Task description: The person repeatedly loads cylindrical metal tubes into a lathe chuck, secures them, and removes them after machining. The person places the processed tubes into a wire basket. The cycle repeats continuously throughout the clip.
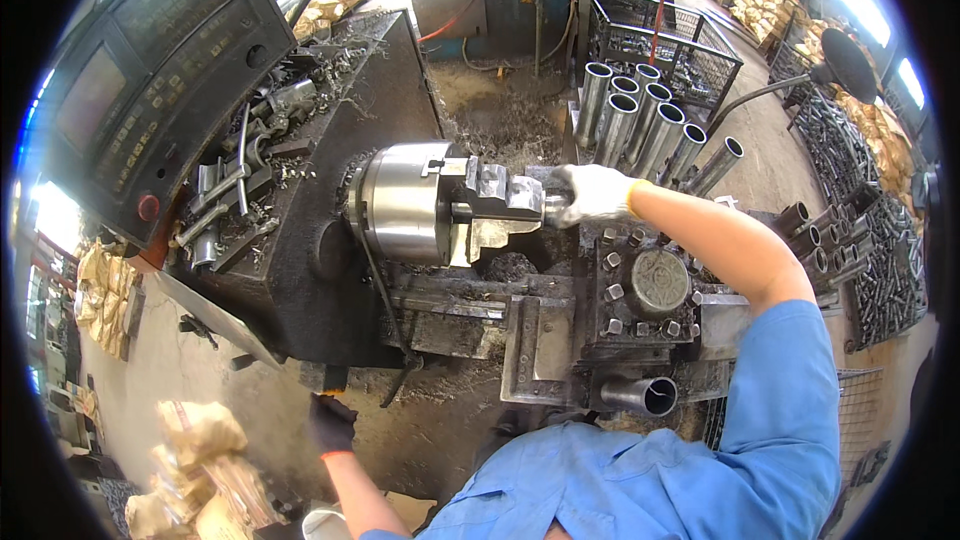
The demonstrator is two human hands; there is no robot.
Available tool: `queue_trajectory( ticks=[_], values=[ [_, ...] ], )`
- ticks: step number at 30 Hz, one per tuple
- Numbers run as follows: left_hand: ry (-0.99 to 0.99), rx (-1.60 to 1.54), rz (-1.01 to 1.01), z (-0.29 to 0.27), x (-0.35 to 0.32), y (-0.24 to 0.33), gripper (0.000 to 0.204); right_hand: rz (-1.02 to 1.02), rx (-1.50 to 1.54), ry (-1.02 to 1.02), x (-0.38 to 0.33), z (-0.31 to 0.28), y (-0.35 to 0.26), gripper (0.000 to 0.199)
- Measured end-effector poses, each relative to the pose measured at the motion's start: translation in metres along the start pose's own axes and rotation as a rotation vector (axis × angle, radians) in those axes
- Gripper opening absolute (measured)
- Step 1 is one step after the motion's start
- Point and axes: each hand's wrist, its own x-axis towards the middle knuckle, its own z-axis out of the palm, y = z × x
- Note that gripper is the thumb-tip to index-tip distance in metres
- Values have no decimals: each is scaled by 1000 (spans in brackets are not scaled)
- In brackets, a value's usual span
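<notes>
The right hand (592, 193), in a white glove with a yellow cuff, reaches across the lathe to the chuck (405, 203). Its fingers are curled closed around the end of a dark metal workpiece (553, 205) that sticks out from the stepped chuck jaws; how much of the piece sits inside the chuck cannot be told. The left hand (331, 424), in a black glove with an orange cuff, hangs low beside the machine base, its fingers bent loosely and holding nothing that shows. Just below the right forearm stands the square tool post (655, 285) with its ring of bolts, and a short steel tube (645, 395) lies in front of it. Behind the hand, a cluster of shiny steel tubes (645, 120) stands leaning. The control panel (150, 70) rises at upper left.
</notes>
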Motion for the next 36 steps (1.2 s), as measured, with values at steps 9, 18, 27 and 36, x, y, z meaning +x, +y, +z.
queue_trajectory(
  ticks=[9, 18, 27, 36],
  values=[
    [502, 974, 1029, 51, -64, 47, 47, 313, 236, 781, -235, -37, -12, 39],
    [390, 1478, 1467, 309, -88, 289, 70, 594, 596, 957, -382, 113, 45, 29],
    [43, 1159, 1604, 298, -141, 230, 54, 591, 710, 688, -417, 130, -16, 42],
    [-696, 1154, 130, 82, -266, -144, 38, 188, 765, 198, -328, 150, -37, 77]
  ],
)
